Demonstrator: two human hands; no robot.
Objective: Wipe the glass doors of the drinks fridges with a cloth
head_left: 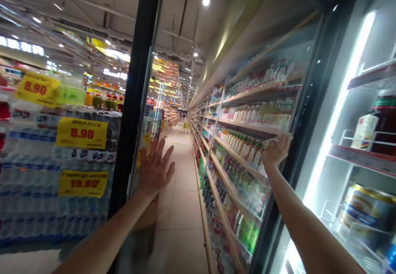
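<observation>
At right of centre, the right hand (276, 152) was closed around a cloth (268, 142) at the glass door (134, 84); at left of centre, the left hand (154, 168) was spread wide, holding nothing. Beyond, shelves (238, 156) of bottles (247, 145) receded towards mid-frame.

Three yellow price signs stand out at the left of the frame, against stacked bottle packs (27, 175): the top sign (38, 89) reads "8.90" in red, the middle sign (82, 133) also "8.90", under blurred Chinese characters, and the bottom sign (83, 183) a smeared figure, apparently "19.80"
</observation>
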